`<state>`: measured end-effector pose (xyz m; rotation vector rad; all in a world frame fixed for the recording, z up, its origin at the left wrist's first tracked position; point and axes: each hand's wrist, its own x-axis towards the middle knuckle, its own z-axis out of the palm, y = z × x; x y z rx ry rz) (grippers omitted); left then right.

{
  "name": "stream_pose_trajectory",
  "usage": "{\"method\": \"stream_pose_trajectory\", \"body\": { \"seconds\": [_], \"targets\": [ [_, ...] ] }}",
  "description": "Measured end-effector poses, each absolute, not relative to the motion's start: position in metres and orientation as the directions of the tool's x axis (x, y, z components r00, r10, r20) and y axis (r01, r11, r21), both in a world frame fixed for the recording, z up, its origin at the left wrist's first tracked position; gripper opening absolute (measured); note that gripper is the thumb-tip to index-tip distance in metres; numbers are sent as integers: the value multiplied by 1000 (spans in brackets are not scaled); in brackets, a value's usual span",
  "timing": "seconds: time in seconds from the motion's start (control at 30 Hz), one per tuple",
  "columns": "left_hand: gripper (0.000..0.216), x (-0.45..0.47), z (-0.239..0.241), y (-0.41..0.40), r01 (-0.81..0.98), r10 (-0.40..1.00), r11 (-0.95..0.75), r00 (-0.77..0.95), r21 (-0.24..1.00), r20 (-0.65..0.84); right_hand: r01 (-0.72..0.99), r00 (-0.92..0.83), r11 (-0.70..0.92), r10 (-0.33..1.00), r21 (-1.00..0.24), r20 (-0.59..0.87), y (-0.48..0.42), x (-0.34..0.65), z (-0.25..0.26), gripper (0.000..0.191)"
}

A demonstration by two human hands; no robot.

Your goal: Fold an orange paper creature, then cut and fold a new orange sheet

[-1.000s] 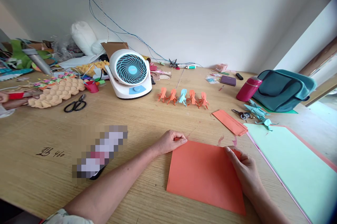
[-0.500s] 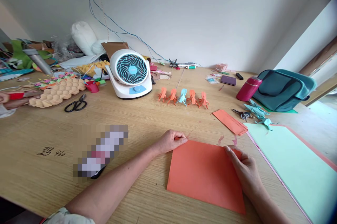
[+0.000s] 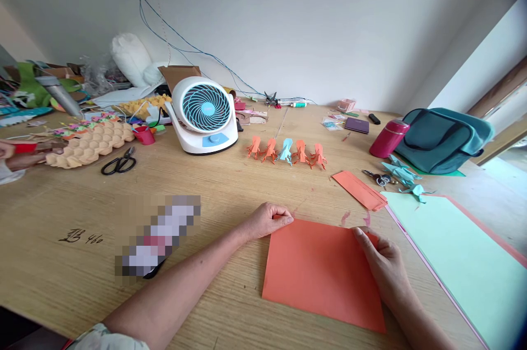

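Observation:
An orange sheet of paper [image 3: 323,276] lies in front of me on the wooden table, slightly turned. My left hand [image 3: 269,221] pinches its far left corner between thumb and fingers. At the far right corner, my right hand [image 3: 381,257] grips the paper with the thumb on top and the fingers curled behind. Beyond the sheet stands a row of several folded paper figures [image 3: 286,151], mostly orange with a light blue one in the middle. Narrow orange paper pieces [image 3: 359,191] lie to the right, past my right hand.
Pale green sheets [image 3: 461,251] cover the right side, near blue folded figures [image 3: 401,171] and keys [image 3: 377,178]. A pink bottle [image 3: 389,139] and teal bag [image 3: 444,141] stand behind. Leftward are a fan [image 3: 206,114], scissors [image 3: 119,162], a blurred-out object [image 3: 158,237] and another person's hand [image 3: 6,150].
Almost nothing differs. The orange sheet and my right hand have shifted very slightly to the right; my left hand keeps its place at the corner.

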<state>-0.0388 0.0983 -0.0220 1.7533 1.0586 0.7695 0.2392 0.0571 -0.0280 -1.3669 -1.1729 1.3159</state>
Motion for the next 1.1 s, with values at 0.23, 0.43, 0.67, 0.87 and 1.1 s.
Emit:
{"method": "stream_pose_trajectory", "body": {
  "seconds": [0.23, 0.43, 0.67, 0.87, 1.1],
  "targets": [
    [26, -39, -24, 100, 317, 897, -212, 438, 924, 56, 13, 15, -183, 983, -983, -183, 58, 241, -28, 36],
    [29, -41, -31, 103, 279, 899, -203, 434, 939, 66, -12, 55, -220, 974, -975, -221, 58, 243, -28, 34],
    [33, -43, -31, 105, 231, 933, -152, 355, 961, 62, 16, 110, -179, 978, -984, -177, 60, 246, -30, 38],
    [36, -41, -32, 106, 181, 953, -89, 302, 979, 31, 19, 165, -154, 975, -988, -149, 62, 245, -31, 42],
    [39, -41, -31, 106, 194, 960, -66, 280, 979, 9, 16, 176, -113, 978, -993, -108, 61, 246, -32, 38]
  ]
}}
